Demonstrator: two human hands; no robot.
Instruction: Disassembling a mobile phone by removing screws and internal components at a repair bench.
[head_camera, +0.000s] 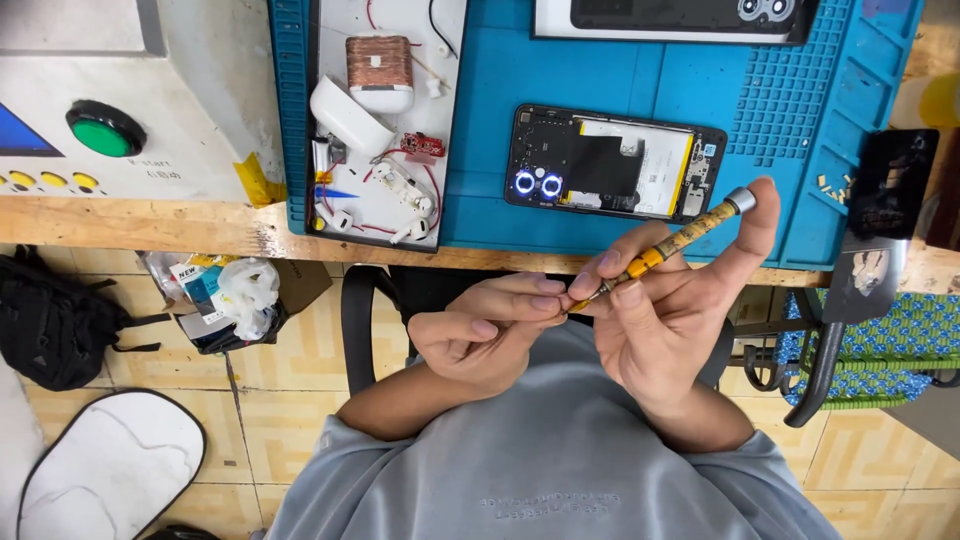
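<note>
The wooden tabletop (150, 222) carries a blue rubber work mat (620, 70) bearing an opened black smartphone (612, 163). Your right hand (670, 310) grips a slim yellow-handled precision screwdriver (668, 245), held off the tabletop edge. Your left hand (485, 335) pinches closed at its tip.

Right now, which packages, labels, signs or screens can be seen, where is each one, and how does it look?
Battery label: inside the opened phone on the blue mat, white rectangle with small dark print.
Blue triangular sign: on the white machine panel at far left, beside the green button.
Small box: in the plastic bag on the floor under the bench, blue and white.
</note>
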